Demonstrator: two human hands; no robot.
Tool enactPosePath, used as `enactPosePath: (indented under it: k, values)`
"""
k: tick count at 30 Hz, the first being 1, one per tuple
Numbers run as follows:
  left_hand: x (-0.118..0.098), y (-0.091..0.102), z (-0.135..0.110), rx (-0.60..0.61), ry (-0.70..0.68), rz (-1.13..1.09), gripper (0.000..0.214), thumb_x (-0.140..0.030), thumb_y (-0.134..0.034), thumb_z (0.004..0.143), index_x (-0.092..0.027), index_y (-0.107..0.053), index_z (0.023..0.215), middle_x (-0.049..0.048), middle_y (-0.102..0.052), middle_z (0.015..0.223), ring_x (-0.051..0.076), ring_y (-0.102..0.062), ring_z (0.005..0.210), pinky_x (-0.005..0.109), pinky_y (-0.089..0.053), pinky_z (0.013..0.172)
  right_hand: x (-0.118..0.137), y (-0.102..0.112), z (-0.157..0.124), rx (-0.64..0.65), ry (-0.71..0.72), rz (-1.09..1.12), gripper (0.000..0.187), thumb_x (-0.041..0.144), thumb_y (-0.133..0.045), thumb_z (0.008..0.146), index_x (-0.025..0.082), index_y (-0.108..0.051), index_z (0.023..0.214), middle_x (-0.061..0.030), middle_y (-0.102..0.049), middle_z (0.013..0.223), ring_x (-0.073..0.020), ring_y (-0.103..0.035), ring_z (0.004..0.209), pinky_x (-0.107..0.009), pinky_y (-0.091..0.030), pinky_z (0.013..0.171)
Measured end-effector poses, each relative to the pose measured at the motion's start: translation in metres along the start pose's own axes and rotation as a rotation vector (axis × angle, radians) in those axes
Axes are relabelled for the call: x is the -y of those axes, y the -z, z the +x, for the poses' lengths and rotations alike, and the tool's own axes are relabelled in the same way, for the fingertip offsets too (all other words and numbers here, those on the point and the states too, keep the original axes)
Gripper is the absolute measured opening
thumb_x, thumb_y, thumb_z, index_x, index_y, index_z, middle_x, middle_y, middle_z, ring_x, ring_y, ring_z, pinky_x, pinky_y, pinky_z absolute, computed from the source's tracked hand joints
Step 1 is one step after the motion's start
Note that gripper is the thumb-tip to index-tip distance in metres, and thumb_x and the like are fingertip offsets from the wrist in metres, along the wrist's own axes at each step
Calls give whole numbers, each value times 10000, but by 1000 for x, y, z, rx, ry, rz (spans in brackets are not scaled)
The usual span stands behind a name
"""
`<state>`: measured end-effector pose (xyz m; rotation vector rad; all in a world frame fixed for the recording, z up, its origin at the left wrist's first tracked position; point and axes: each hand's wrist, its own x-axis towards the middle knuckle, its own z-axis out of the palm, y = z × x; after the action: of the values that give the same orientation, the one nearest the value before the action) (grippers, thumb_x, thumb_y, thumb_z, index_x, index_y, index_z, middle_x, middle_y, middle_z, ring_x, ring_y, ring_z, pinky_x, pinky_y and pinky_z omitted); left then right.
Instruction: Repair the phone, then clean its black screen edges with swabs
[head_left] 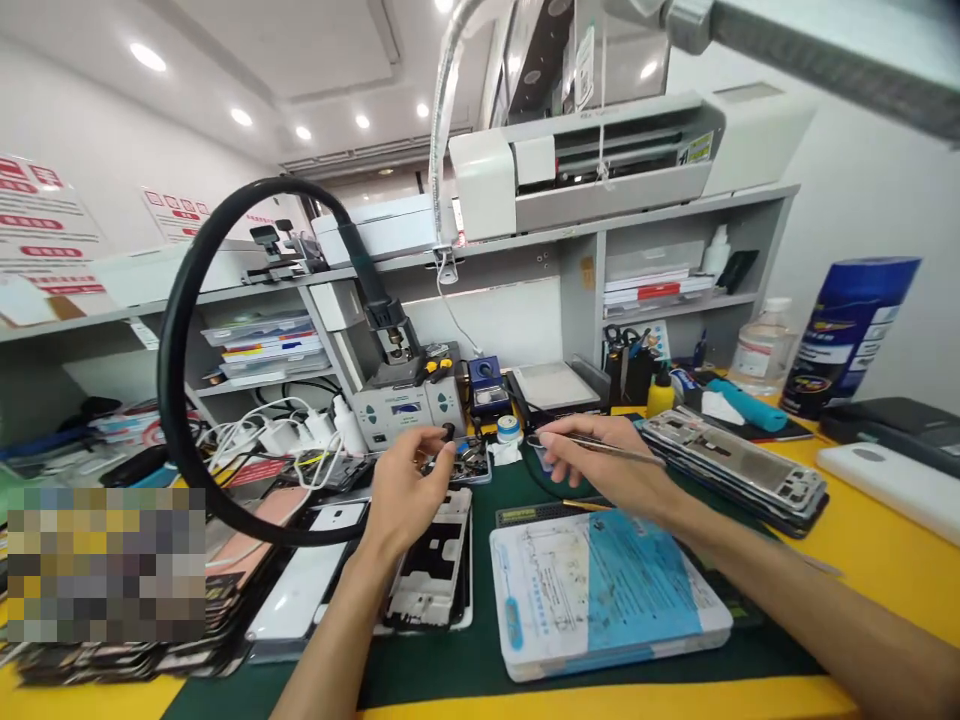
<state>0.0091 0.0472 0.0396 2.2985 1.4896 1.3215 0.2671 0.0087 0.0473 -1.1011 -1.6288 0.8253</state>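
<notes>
My left hand (409, 490) is raised over an opened phone frame (433, 565) on the green mat (480, 650), its thumb and forefinger pinched on something small that I cannot make out. My right hand (600, 462) grips metal tweezers (600, 445) lying roughly level, one end over a small tray of tiny parts (469, 462). Both hands hover close together in front of the grey rework station (409, 400).
A white-and-blue flat case (600, 590) lies on the mat to the right. Stacked phone frames (739, 470) sit further right, piled phones and screens at left (247, 590). A thick black hose (176, 370) loops up at left. Shelves, bottles and a blue canister (851, 330) stand behind.
</notes>
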Motion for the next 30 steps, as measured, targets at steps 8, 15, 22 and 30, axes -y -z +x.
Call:
enactPosePath:
  k: [8, 15, 22, 30]
  values:
    - [-31, 43, -15, 449, 119, 490, 523, -601, -556, 899, -156, -691, 1139, 154, -776, 899, 394, -732, 843, 446, -516, 667, -11, 1, -15, -79, 196, -234, 209, 336, -623, 975, 204, -781, 1011, -50, -802, 833, -209, -732, 639, -300, -536, 536]
    - [-53, 30, -37, 618, 176, 723, 642, -564, -661, 825, -84, -651, 1252, 221, -772, 946, 460, -729, 899, 507, -547, 727, -19, -1, -15, -86, 422, -355, 168, 199, -613, 973, 181, -758, 1057, -70, -808, 988, -228, -757, 871, -347, -599, 735]
    - [-52, 20, -43, 603, 283, 743, 635, -488, -575, 866, -44, -559, 1320, 256, -750, 1055, 464, -694, 1054, 531, -540, 832, -25, 0, -16, -57, 533, -410, 157, 284, -642, 1007, 166, -694, 1095, -47, -742, 1046, -194, -728, 898, -385, -609, 799]
    - [-49, 25, -39, 568, 364, 630, 663, -446, -536, 835, 3, -489, 1321, 267, -747, 993, 466, -712, 975, 527, -521, 794, -23, 3, -18, -75, 487, -367, 169, 301, -641, 1005, 169, -693, 1098, -49, -733, 1056, -200, -716, 912, -402, -596, 820]
